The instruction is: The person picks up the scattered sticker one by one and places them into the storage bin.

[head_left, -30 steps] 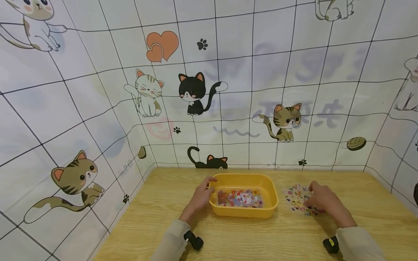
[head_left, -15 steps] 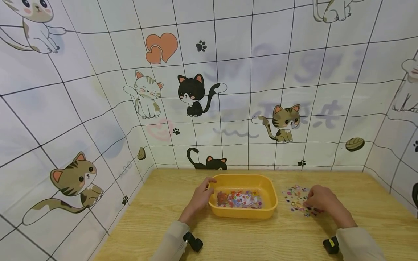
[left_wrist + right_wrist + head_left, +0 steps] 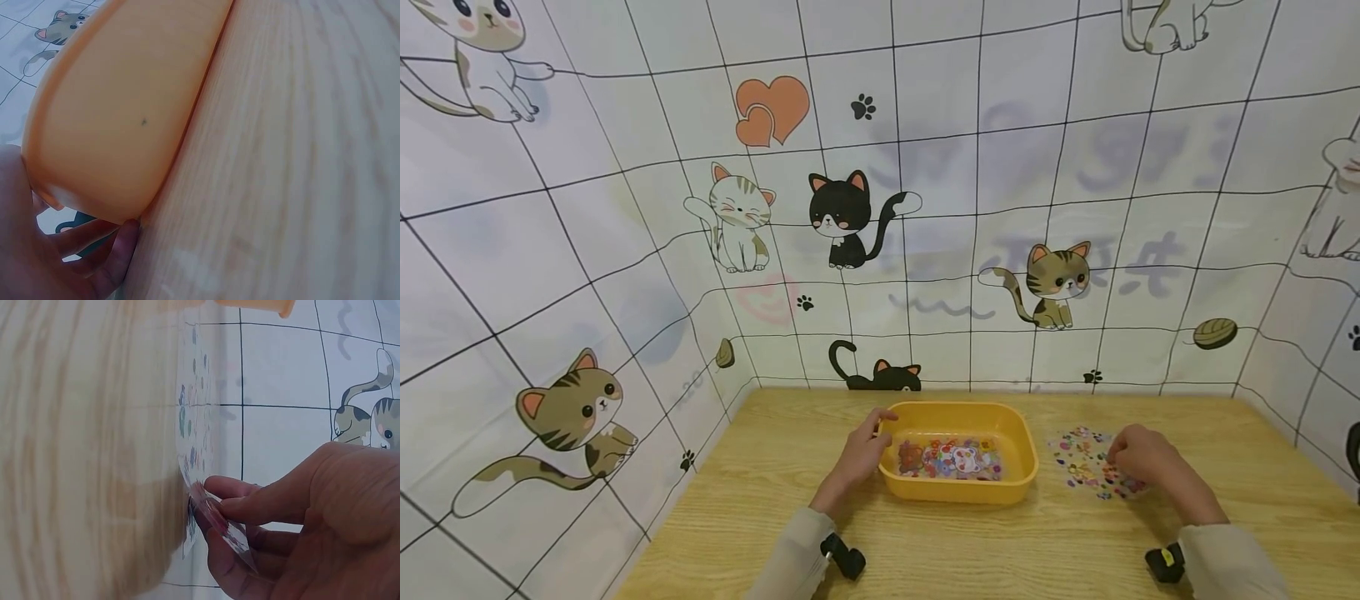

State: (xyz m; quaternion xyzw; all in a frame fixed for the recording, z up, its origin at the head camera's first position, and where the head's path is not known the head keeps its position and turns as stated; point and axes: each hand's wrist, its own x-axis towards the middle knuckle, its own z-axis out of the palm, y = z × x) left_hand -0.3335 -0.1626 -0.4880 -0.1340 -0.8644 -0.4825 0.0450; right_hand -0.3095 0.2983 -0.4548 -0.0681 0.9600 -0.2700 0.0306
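A yellow plastic basin point(image 3: 958, 492) stands on the wooden table in the head view, holding clear sheets of colourful stickers point(image 3: 951, 458), some with bear shapes. At its left end my left hand point(image 3: 859, 454) grips the rim; in the left wrist view its fingers point(image 3: 119, 250) lie against the end wall. To the right of the basin, a clear sticker sheet point(image 3: 1078, 458) with small coloured shapes lies on the table. My right hand point(image 3: 1150, 462) pinches the edge of a clear sticker sheet point(image 3: 231, 534) between thumb and fingers, tilted up from the table in the right wrist view.
The table point(image 3: 760, 475) has a light wood grain. Behind it and at both sides hangs a white gridded sheet point(image 3: 940, 100) printed with cartoon cats. Small black camera mounts point(image 3: 844, 557) sit at both wrists.
My right hand's fingers have drawn together at the sticker sheet, and the hand has shifted slightly to the right. My left hand and the basin have stayed in place.
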